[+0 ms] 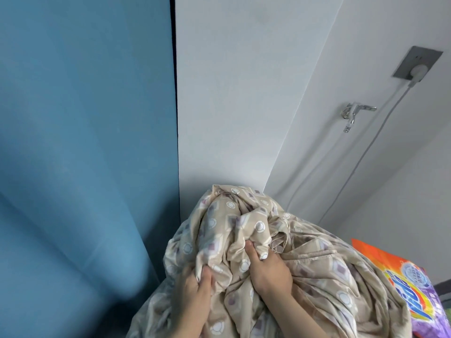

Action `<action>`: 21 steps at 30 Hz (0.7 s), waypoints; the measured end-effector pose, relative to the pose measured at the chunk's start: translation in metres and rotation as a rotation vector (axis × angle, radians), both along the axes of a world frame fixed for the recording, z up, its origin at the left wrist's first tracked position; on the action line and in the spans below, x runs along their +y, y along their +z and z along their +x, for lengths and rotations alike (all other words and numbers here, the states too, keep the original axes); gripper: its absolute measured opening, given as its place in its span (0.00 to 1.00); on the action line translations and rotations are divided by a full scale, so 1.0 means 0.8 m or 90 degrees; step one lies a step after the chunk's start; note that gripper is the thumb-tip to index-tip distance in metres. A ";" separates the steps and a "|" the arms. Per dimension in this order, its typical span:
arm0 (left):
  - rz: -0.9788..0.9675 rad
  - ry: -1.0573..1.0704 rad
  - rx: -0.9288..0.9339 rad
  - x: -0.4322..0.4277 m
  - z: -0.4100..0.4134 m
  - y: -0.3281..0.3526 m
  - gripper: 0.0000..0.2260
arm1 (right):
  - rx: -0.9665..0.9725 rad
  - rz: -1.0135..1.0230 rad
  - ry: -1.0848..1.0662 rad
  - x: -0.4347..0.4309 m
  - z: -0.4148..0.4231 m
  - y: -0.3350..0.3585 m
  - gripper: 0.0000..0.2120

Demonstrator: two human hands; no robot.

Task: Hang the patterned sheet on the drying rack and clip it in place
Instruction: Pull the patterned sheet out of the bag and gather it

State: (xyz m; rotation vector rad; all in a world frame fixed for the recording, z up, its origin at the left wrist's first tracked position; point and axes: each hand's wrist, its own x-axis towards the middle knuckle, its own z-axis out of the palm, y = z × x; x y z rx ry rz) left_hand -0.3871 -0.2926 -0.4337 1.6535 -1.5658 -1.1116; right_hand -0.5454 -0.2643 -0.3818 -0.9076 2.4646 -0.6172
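The patterned sheet (pixel 317 272) is a beige cloth with white circles and purple squares, bunched into a big crumpled bundle at the bottom centre of the head view. My left hand (pixel 195 291) grips a fold at the bundle's lower left, fingers buried in the cloth. My right hand (pixel 268 269) holds a fold near the middle, thumb on top and fingers hidden inside the fabric. No drying rack and no clips are in view.
A blue curtain (pixel 85 142) fills the left half. White walls (pixel 231 93) meet in a corner behind the bundle. On the right wall are a grey socket with a white plug (pixel 417 67), its cable, and a metal tap (pixel 353 113). An orange and purple detergent bag (pixel 410 289) lies at lower right.
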 end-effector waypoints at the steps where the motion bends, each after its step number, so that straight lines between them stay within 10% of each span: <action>1: -0.003 0.000 0.020 -0.002 -0.006 0.005 0.15 | -0.004 -0.014 -0.017 0.000 0.001 -0.001 0.33; 9: 0.110 0.011 0.418 -0.022 -0.042 0.088 0.14 | -0.157 -0.203 -0.087 0.004 0.012 0.051 0.23; 21: 0.072 -0.013 0.610 0.007 -0.010 0.267 0.20 | -0.117 -0.354 -0.036 0.037 0.048 0.218 0.22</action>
